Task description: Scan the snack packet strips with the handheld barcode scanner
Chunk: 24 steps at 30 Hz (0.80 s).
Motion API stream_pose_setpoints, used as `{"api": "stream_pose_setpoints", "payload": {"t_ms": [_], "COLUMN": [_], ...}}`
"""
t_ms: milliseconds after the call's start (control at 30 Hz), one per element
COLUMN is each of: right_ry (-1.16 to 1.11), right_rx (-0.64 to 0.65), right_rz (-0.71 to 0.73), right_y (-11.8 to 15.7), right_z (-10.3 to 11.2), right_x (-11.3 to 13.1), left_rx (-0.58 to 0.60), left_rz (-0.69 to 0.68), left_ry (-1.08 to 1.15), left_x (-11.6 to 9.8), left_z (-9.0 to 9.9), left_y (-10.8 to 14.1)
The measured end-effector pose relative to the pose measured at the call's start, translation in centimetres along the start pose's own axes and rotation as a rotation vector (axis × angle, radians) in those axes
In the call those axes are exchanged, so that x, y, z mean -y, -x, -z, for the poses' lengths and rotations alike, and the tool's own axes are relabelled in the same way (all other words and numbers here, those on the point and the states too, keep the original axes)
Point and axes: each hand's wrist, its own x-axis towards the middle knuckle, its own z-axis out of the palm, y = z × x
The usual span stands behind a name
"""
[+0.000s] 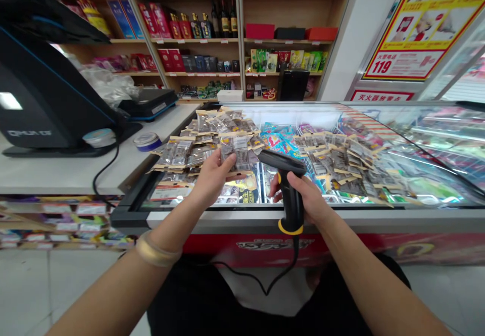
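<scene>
1 packet (241,150) is lying over the left pile (178,151), long axis running front to back; the left hand (212,174) is pinching its left edge. The right hand (308,194) is wrapping the scanner (291,194), which is pointing left toward the packet.

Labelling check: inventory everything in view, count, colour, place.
Scanner: 1, black and yellow, in right hand
Scanner cable: 1, black, hanging below it
Held packet: at least 1, brown, in left hand
Chest freezer: 1, grey rim, red front, centre
Packet piles: 2, brown, on freezer
Blue packs: several, blue, between piles
Counter: 1, white, left
Terminal: 1, black, on counter
Round items: 2, blue and white, on counter
Shelving: 3 bays, wooden, rear
Boxes: uncountable, mixed, on shelving
Signs: 2, red and white, right
Bracelet: 1, gold, left wrist
Hands: 2, bare, over freezer
</scene>
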Motion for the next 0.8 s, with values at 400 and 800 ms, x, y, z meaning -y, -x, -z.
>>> {"api": "stream_pose_setpoints", "payload": {"t_ms": [400,800], "right_ry": [0.198,0.259], "right_rx": [0.097,0.064], "right_rz": [-0.156,-0.217], "right_y": [1.5,1.2], "right_z": [2.3,2.2], "right_x": [0.5,0.9], "left_rx": [-0.07,-0.069], "left_rz": [-0.358,-0.37], "left_ry": [-0.288,-0.356], "left_x": [4.2,4.0], "left_z": [-0.7,-0.7], "left_y": [-1.0,-0.8]}}
